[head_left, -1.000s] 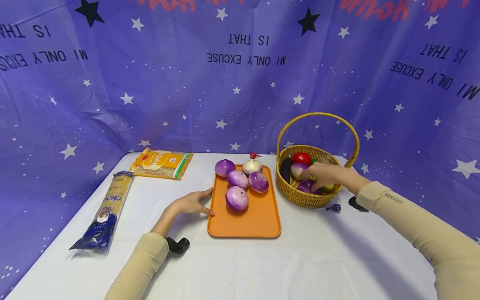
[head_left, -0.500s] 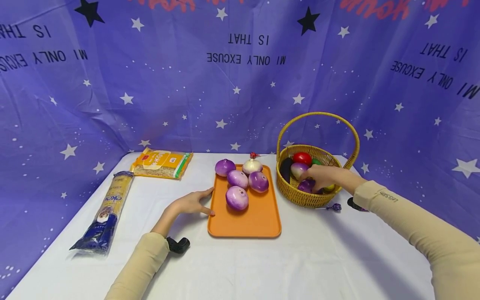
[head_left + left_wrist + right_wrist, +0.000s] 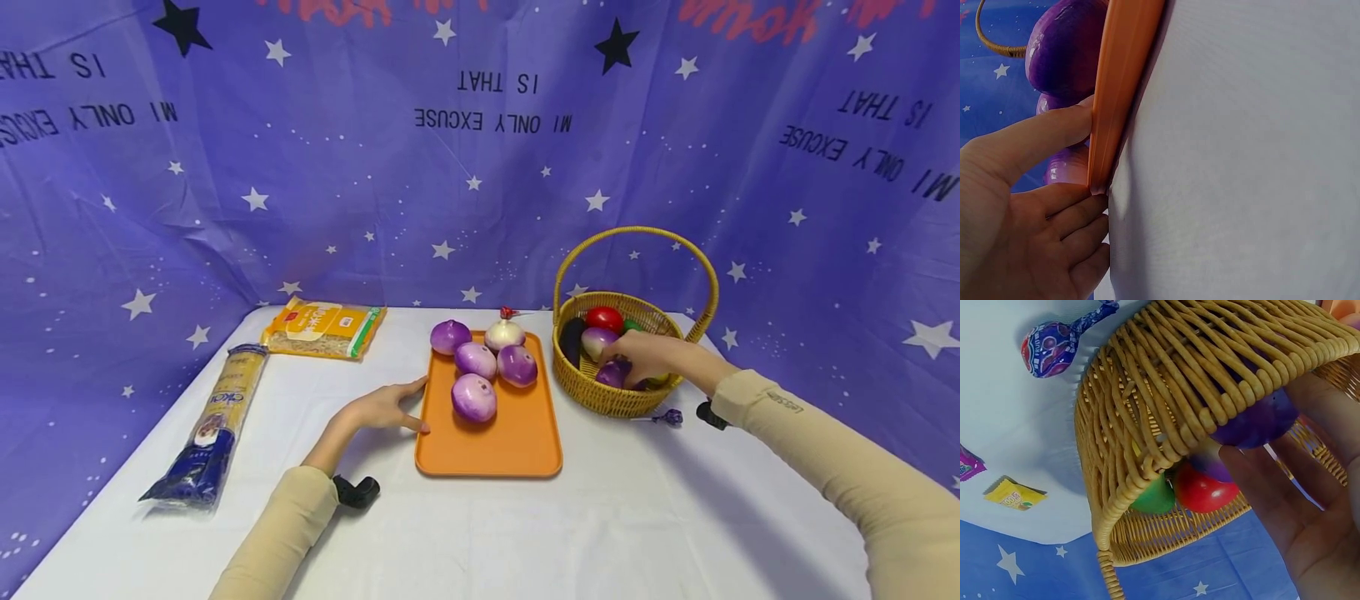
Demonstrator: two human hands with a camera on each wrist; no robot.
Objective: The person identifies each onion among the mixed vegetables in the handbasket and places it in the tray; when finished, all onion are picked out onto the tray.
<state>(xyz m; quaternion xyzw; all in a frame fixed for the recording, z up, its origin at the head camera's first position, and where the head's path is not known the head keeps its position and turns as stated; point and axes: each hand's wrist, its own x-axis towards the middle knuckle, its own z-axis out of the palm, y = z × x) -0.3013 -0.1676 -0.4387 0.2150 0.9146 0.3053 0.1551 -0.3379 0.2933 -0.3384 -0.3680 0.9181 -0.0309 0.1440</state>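
Observation:
In the head view my left hand lies at the left edge of an orange tray, thumb and fingertips touching its rim. Several purple onions and one whitish onion sit on the tray. My right hand reaches into a wicker basket and grips a purple onion between thumb and fingers; in the right wrist view that onion is partly hidden by the basket wall. Around it lie another onion, a red tomato and a dark eggplant.
The basket's tall handle arches over the right hand. A wrapped lollipop lies before the basket, and a red one behind the tray. At left are an orange food packet and a blue-and-yellow packet. Small candies show near the basket.
My right hand has closed its fingers around the purple onion inside the basket, with the onion shifting slightly. My left hand and the tray keep their place.

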